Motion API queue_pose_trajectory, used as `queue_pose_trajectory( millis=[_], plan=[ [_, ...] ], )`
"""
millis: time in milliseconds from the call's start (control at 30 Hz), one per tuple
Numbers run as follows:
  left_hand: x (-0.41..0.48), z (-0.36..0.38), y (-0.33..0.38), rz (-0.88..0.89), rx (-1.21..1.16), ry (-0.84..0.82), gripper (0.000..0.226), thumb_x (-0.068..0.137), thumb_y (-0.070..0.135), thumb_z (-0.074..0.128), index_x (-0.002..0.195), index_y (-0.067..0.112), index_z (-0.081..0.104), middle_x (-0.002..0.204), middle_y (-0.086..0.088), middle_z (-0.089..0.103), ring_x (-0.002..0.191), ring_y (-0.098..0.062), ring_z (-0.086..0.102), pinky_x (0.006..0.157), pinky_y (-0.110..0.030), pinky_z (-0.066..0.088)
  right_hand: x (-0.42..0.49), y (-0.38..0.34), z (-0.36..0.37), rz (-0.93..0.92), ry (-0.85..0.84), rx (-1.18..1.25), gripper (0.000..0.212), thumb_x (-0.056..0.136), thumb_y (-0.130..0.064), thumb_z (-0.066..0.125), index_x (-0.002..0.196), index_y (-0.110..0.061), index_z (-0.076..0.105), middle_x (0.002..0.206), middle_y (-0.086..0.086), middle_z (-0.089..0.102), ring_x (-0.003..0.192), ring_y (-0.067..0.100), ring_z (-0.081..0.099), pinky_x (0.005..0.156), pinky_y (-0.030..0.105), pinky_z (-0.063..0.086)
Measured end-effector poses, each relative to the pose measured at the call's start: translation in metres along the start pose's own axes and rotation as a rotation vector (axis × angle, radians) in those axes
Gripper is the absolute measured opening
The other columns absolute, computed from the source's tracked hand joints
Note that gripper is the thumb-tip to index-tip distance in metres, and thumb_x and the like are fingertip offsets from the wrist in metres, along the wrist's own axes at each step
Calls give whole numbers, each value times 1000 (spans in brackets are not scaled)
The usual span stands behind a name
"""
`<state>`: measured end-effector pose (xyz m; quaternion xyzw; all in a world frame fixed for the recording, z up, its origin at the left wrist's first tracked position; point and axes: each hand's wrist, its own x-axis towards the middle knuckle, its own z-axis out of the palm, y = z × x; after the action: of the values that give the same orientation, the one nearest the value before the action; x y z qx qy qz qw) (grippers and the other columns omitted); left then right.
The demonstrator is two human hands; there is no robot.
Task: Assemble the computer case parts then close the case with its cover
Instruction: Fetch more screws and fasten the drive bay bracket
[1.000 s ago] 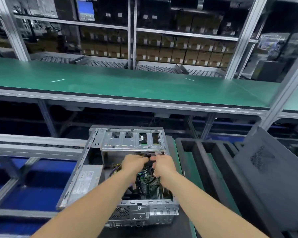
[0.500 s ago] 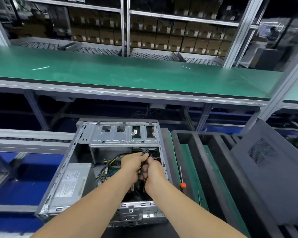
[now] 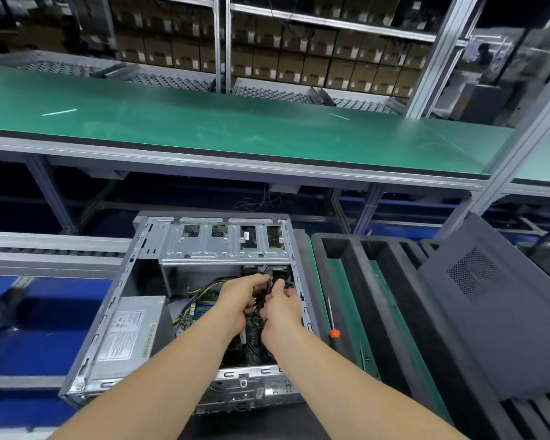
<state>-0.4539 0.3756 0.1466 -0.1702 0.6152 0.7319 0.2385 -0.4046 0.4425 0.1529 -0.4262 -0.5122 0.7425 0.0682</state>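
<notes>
Stretching across the far side, the green desk (image 3: 235,128) stands above and behind the work. The dark cover (image 3: 489,312) leans against the black foam rack (image 3: 394,296) on the right, well apart from the case, likely parked within reach for closing later. The open case (image 3: 107,322) lies on its side so that its inside faces up. Its power supply (image 3: 127,331) sits in the near-left corner.

Both hands reach in just below the drive bay (image 3: 226,246). The left hand (image 3: 238,300) and the right hand (image 3: 281,309) each curl around black cables (image 3: 267,276), probably to plug one in, though the connector is too small to make out. A screwdriver (image 3: 332,322) lies just beside the case's right wall, handy for fastening.
</notes>
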Motion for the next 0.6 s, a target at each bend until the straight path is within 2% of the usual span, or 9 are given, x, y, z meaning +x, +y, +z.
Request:
queue_pose_trajectory(
  millis=[67, 167, 233, 333, 400, 467, 600],
  plan=[
    [3, 0, -2, 7, 4, -3, 24, 81, 23, 82, 95, 5, 77, 88, -8, 77, 45, -9, 34, 42, -22, 27, 2, 1, 1, -8, 7, -32, 33, 111, -42, 41, 119, -16, 60, 83, 5, 56, 56, 13, 40, 52, 28, 35],
    [5, 1, -2, 22, -7, 16, 24, 73, 26, 84, 83, 8, 73, 78, -8, 63, 45, -12, 36, 44, -23, 28, 4, -2, 2, 43, -16, 20, 36, 110, -38, 42, 100, -12, 64, 56, 0, 49, 40, 11, 38, 41, 24, 32],
    [4, 3, 0, 24, -23, 4, 31, 64, 33, 79, 84, 10, 72, 78, -7, 63, 43, -13, 36, 44, -22, 28, 3, -6, 2, 67, -3, 20, 38, 110, -36, 42, 90, -11, 63, 46, -2, 47, 35, 11, 40, 39, 23, 32],
    [3, 6, 1, 23, -19, -25, 50, 57, 43, 74, 91, 7, 73, 82, -7, 69, 41, -14, 36, 42, -22, 27, 0, -7, 4, 30, 22, 11, 41, 111, -37, 40, 96, -11, 67, 61, 2, 55, 47, 15, 46, 48, 27, 38],
    [4, 7, 2, -4, -32, -31, 51, 65, 46, 75, 95, 4, 73, 90, -6, 75, 42, -14, 39, 42, -22, 29, -4, -9, 4, 43, 16, 63, 39, 112, -37, 40, 96, -14, 67, 58, 0, 59, 43, 12, 48, 45, 22, 40],
    [5, 8, 3, -29, -36, -27, 48, 73, 48, 75, 102, 9, 71, 100, -3, 77, 42, -13, 40, 41, -21, 31, -8, -12, 4, 66, -7, 105, 37, 112, -36, 42, 92, -14, 64, 45, -3, 48, 33, 10, 38, 38, 17, 34],
    [7, 9, 3, -30, -17, -32, 60, 73, 52, 82, 115, 11, 65, 102, -1, 75, 48, -13, 41, 44, -22, 38, -11, -12, 5, 56, -16, 140, 37, 111, -33, 47, 82, -13, 57, 59, 0, 39, 40, 12, 31, 40, 24, 32]
  ],
)
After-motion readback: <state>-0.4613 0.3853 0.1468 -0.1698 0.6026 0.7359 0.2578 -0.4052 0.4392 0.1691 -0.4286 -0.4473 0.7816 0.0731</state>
